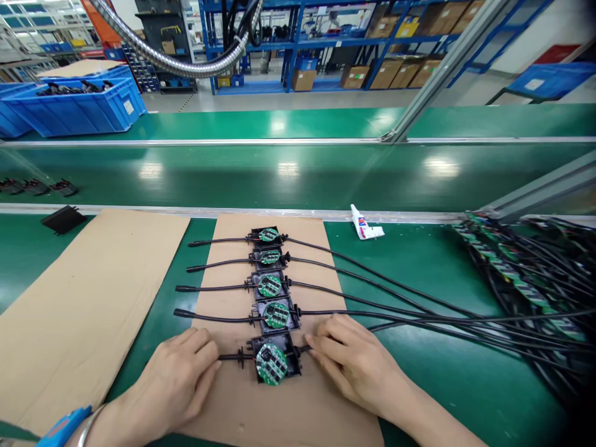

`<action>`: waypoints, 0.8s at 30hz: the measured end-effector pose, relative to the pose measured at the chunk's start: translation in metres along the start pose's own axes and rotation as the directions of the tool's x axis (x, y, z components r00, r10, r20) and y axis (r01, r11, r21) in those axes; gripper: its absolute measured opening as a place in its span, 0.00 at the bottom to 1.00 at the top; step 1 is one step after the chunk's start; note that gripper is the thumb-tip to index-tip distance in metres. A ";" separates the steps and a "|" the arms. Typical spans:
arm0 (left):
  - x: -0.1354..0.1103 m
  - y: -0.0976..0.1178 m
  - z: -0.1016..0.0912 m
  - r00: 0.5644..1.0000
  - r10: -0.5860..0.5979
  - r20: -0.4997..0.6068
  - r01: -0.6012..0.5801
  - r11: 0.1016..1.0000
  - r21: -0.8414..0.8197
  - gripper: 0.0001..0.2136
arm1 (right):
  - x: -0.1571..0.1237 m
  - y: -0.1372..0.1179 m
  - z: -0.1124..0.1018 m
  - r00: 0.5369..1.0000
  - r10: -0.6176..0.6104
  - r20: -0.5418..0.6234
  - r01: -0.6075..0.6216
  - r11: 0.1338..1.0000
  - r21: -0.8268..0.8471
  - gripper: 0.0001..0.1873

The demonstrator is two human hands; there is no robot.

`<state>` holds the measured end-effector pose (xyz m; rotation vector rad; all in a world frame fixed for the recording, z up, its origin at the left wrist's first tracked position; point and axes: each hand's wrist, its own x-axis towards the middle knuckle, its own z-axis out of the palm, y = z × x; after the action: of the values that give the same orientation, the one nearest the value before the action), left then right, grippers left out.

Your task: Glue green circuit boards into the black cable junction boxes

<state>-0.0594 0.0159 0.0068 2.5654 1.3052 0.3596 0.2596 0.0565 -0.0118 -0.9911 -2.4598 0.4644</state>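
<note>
Several black housings with round green circuit boards lie in a column on a cardboard sheet [279,416]. The nearest circuit board [271,364] sits tilted over its black housing [294,366], with a cable running out on each side. My left hand [179,375] is closed on the short black cable [228,357] left of that board. On the right, my right hand [347,357] pinches the long black cable [305,349] close to the housing. Just beyond is another housing with its circuit board [276,315], its cables lying left and right. The fingertips partly hide both held cables.
A pile of cables and circuit boards [526,279] lies at the right. A small white tube [363,225] rests near the back rail. Another cardboard sheet [93,298] covers the left side, with a black housing [64,219] behind it. Blue bins [93,112] stand far left.
</note>
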 end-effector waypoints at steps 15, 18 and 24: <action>0.008 0.000 0.008 0.997 0.072 -0.018 -0.074 0.988 -0.138 0.07 | -0.007 0.003 -0.016 0.998 0.060 0.026 -0.062 0.992 0.109 0.08; 0.006 0.002 0.006 0.996 0.067 -0.064 -0.078 0.981 -0.177 0.05 | -0.008 0.003 -0.020 0.998 0.061 0.026 -0.065 0.986 0.154 0.07; 0.012 0.008 0.010 0.996 0.084 0.016 -0.081 0.988 -0.133 0.08 | -0.007 0.002 -0.019 0.977 0.146 0.153 -0.141 0.989 -0.040 0.11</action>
<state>-0.0438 0.0199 0.0010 2.5102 1.1303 0.4182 0.2749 0.0557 0.0015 -1.1915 -2.5479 0.5750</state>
